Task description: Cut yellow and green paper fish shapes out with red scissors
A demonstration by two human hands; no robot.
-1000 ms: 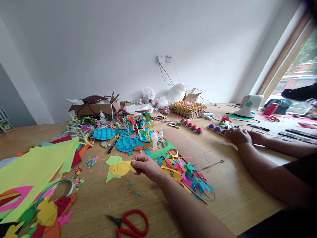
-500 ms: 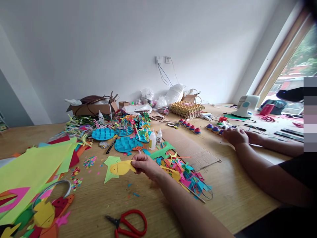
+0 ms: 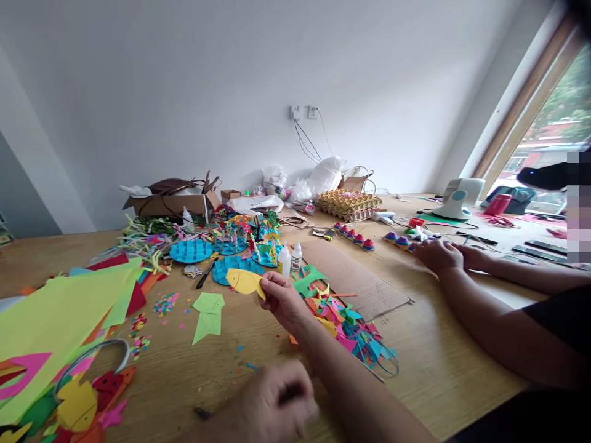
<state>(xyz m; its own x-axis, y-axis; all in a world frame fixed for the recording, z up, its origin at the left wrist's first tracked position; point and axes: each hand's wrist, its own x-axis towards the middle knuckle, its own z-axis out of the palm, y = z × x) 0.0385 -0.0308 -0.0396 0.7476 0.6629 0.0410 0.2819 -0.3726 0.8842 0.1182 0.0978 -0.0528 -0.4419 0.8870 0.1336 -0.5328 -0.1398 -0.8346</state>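
Observation:
A yellow paper fish (image 3: 243,283) with a drawn eye and gill line is pinched by its tail in my right hand (image 3: 284,301), raised above the table. My left hand (image 3: 277,397) is low in front, smeared by motion, its fingers curled. It covers most of the red-handled scissors; only their dark tip (image 3: 202,413) shows beside the wrist. Whether the left hand touches the scissors I cannot tell. A light green paper piece (image 3: 207,315) with pencil lines lies left of my right hand. Colourful paper scraps (image 3: 346,320) lie beneath and beyond my right forearm.
Large coloured sheets (image 3: 69,301) and cut paper fish (image 3: 78,403) lie on the left. Glue bottles (image 3: 284,261), blue painted egg-tray bases (image 3: 191,250) and a cardboard sheet (image 3: 355,277) are ahead. At right, another person's hands (image 3: 438,255) rest beside painted egg-carton cups (image 3: 399,240).
My right hand has lifted the yellow fish up and slightly right, off the green piece. My left hand has come into view at the bottom, over the scissors.

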